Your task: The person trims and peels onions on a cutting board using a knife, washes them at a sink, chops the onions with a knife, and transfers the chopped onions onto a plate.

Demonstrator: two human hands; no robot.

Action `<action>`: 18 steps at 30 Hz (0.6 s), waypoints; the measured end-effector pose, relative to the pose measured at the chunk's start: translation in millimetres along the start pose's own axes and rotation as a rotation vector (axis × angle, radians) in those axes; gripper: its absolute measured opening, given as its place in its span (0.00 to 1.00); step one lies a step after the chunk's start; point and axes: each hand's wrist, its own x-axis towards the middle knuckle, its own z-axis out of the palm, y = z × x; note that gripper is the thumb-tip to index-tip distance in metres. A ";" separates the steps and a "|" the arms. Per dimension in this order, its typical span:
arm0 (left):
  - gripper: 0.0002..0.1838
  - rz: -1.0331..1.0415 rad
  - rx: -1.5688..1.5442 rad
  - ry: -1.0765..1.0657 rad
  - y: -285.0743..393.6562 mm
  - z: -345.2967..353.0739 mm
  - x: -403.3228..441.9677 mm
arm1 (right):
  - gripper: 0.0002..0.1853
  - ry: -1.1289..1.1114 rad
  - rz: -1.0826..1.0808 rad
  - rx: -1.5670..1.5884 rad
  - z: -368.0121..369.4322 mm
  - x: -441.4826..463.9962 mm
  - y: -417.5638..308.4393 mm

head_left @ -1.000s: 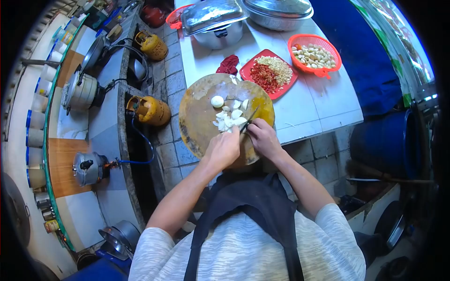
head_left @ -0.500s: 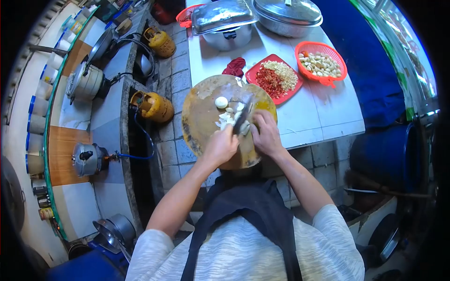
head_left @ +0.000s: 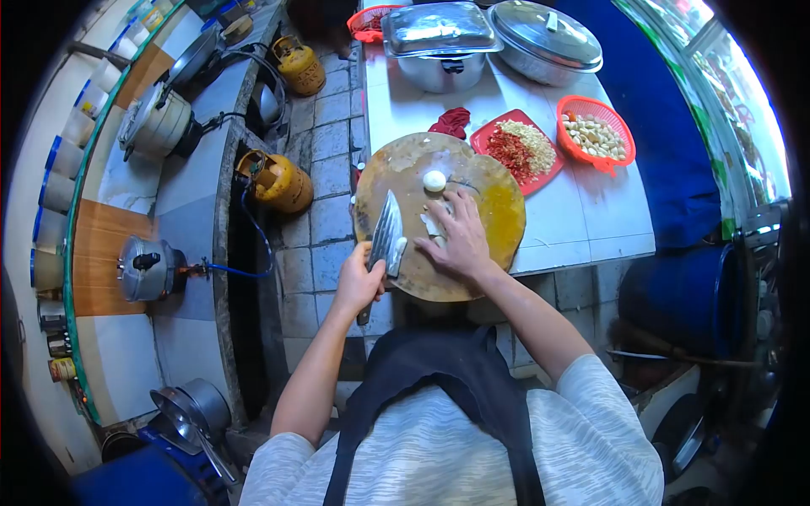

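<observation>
My left hand (head_left: 361, 280) grips the handle of a knife (head_left: 388, 232), its wide blade pointing up over the left part of the round wooden cutting board (head_left: 405, 173). A small white piece (head_left: 400, 245) lies against the blade's right side. My right hand (head_left: 460, 232) rests palm down on the board with its fingers spread, over white slices (head_left: 432, 224) that it partly hides. Just above its fingertips sits a round white peeled piece (head_left: 434, 180). Yellowish liquid wets the board's right side.
Beyond the board are a dark red cloth (head_left: 451, 122), a red plate (head_left: 550, 179) of chopped red and pale bits, an orange basket (head_left: 622, 126) of pale cloves and lidded pots (head_left: 443, 72). Gas cylinders (head_left: 287, 185) and a stove counter (head_left: 190, 228) stand left.
My left hand has moved left with the knife, away from the slices. My right hand has shifted onto them and spread its fingers. The view has shifted, moving the board rightward.
</observation>
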 end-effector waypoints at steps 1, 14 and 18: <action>0.16 0.034 0.015 -0.013 -6.4 0.5 8.0 | 0.30 -0.025 -0.002 0.036 8.8 -1.9 1.8; 0.19 0.253 0.430 0.023 -26.9 35.2 0.8 | 0.24 0.180 0.151 -0.109 11.2 -13.0 -49.3; 0.20 0.305 0.354 -0.050 -24.1 85.7 -3.5 | 0.19 0.306 0.213 0.108 33.7 -18.2 -29.3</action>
